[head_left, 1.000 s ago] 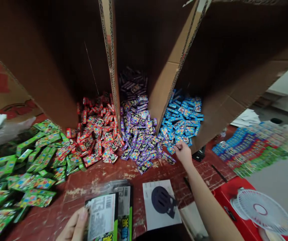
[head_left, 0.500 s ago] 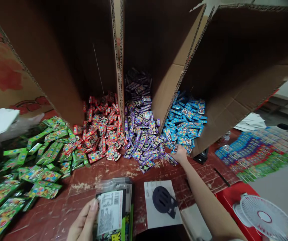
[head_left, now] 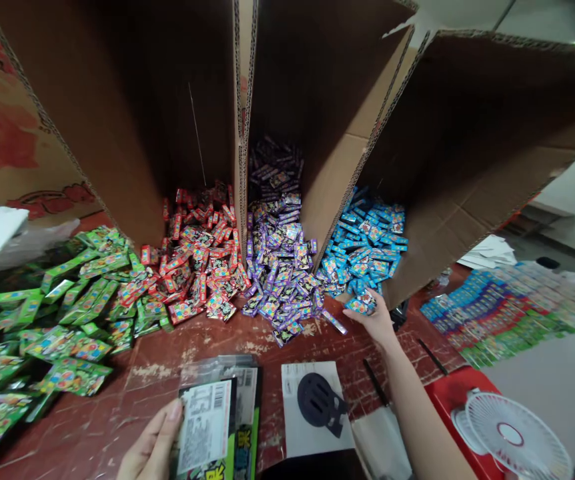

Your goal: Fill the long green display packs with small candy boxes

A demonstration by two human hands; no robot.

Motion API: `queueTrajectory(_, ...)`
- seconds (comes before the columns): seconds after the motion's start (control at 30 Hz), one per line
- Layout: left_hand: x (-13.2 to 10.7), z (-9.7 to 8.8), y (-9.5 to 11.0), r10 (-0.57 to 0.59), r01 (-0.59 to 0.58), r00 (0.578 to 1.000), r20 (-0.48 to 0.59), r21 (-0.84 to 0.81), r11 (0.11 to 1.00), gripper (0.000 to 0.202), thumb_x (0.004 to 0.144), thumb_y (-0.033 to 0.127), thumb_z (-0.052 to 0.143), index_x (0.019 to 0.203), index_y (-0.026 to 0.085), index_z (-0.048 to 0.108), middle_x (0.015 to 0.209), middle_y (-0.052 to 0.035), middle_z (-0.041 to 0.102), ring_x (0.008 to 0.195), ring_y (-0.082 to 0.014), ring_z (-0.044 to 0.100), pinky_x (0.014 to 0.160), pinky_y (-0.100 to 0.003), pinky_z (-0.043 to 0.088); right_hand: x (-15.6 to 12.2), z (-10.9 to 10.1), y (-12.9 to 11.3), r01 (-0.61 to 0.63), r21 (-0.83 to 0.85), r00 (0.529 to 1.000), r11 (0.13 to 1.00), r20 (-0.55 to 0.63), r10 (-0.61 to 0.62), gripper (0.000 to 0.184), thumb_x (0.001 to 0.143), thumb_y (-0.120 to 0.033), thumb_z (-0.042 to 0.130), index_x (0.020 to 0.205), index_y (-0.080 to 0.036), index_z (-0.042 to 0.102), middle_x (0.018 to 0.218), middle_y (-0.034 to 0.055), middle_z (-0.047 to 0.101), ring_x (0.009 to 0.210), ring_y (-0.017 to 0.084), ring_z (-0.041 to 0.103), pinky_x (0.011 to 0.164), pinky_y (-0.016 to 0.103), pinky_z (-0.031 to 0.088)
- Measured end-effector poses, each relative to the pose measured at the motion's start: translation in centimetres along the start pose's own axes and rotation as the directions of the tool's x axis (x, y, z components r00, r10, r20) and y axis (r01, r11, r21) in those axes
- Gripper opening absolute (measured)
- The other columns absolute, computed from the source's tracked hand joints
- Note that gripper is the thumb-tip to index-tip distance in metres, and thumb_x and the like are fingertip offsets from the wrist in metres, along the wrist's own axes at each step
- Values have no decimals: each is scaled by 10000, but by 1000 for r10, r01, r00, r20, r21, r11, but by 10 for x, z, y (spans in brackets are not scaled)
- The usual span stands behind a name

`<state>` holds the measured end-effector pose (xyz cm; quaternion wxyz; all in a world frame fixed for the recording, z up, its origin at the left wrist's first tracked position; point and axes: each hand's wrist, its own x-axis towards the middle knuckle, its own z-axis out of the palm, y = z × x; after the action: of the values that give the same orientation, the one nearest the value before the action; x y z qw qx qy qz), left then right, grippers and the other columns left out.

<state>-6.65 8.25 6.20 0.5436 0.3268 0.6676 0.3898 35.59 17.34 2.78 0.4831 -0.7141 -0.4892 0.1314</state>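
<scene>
My left hand (head_left: 153, 441) pinches the edge of a flat plastic bag (head_left: 204, 427) with a white printed label and barcode, black and green below. Under and beside it lie more bags (head_left: 247, 417) of the same look. At the front of the right-hand box, my right hand (head_left: 380, 321) has its fingers around a small blue packet (head_left: 360, 305), just above the table. Behind it lies the heap of blue packets (head_left: 367, 243). A single purple packet (head_left: 334, 322) sits on the table left of that hand.
Cardboard boxes (head_left: 467, 180) stand open toward me, with purple packets (head_left: 287, 287) and red packets (head_left: 202, 263) spilling out. Green packets (head_left: 75, 343) are heaped left. A dark slotted disc (head_left: 315, 400) rests on white paper. A white fan (head_left: 512, 433) and rows of packets (head_left: 497, 307) are right.
My right hand has drawn back slightly from the blue heap, and a blue packet now shows in its fingers. My left hand still holds the bag. The view has shifted a little.
</scene>
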Motion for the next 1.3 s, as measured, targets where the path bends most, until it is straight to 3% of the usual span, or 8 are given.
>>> queueTrajectory(0.07, -2, 4, -1, 72, -72, 997, 7, 11, 997, 641, 548, 731, 603, 884, 187, 643, 1045, -63, 681, 1127, -298, 511, 976, -317, 377, -20, 1, -28, -42, 276, 994, 960, 112, 11, 753, 636, -488, 698, 1268, -217, 391, 1117, 83, 577, 959, 226, 586, 815, 376, 490)
queueTrajectory(0.17, -11, 14, 0, 182, -186, 977, 110, 26, 982, 489, 705, 610, 576, 899, 169, 651, 939, -51, 696, 977, -252, 582, 881, -284, 417, -53, 16, -81, -253, 613, 919, 748, 395, -12, 627, 721, -399, 685, 1273, -289, 408, 1131, 58, 594, 955, 194, 595, 792, 328, 500)
queueTrajectory(0.37, -31, 24, 6, 269, -261, 926, 266, -64, 963, 366, 855, 467, 468, 938, 156, 640, 752, -18, 663, 700, -170, 560, 637, -228, 429, -97, 76, -169, -340, 724, 853, 600, 507, -128, 534, 635, -246, 780, 1073, -258, 475, 829, 3, 672, 688, 163, 642, 599, 279, 539)
queueTrajectory(0.53, -38, 16, 4, 322, -318, 922, 216, -56, 946, 334, 859, 445, 474, 967, 171, 633, 785, -11, 646, 740, -172, 544, 686, -230, 427, -114, 100, -186, -306, 680, 708, 667, 630, -318, 471, 684, -250, 740, 1113, -254, 543, 961, 35, 679, 851, 184, 649, 722, 323, 546)
queueTrajectory(0.73, -38, 15, -1, 315, -314, 916, 248, -44, 948, 335, 877, 433, 440, 955, 166, 628, 782, -14, 639, 729, -177, 538, 681, -239, 421, -109, 87, -173, -182, 486, 601, 855, 743, -294, 274, 703, -303, 710, 968, -240, 689, 1009, 45, 696, 920, 219, 649, 842, 371, 510)
queueTrajectory(0.83, -38, 17, 2, 315, -316, 910, 269, -41, 948, 332, 881, 424, 439, 938, 160, 633, 756, -11, 631, 707, -172, 527, 664, -239, 414, -106, 86, -170, -163, 454, 617, 876, 740, -268, 242, 652, -301, 749, 876, -218, 709, 896, 41, 718, 817, 218, 668, 752, 350, 533)
queueTrajectory(1.03, -40, 21, 7, 334, -331, 896, 293, -59, 942, 332, 880, 427, 442, 893, 169, 651, 695, 2, 610, 661, -156, 495, 620, -224, 402, -115, 94, -185, -286, 682, 822, 673, 535, -194, 368, 679, -297, 733, 1017, -216, 611, 880, 34, 693, 802, 181, 654, 665, 285, 548)
queueTrajectory(1.3, -36, 18, 2, 311, -309, 912, 269, -50, 950, 332, 882, 421, 442, 889, 162, 649, 727, -5, 645, 707, -169, 520, 658, -230, 409, -136, 94, -165, -252, 580, 778, 774, 597, -194, 199, 687, -269, 728, 873, -224, 675, 902, 28, 713, 844, 199, 661, 783, 335, 534)
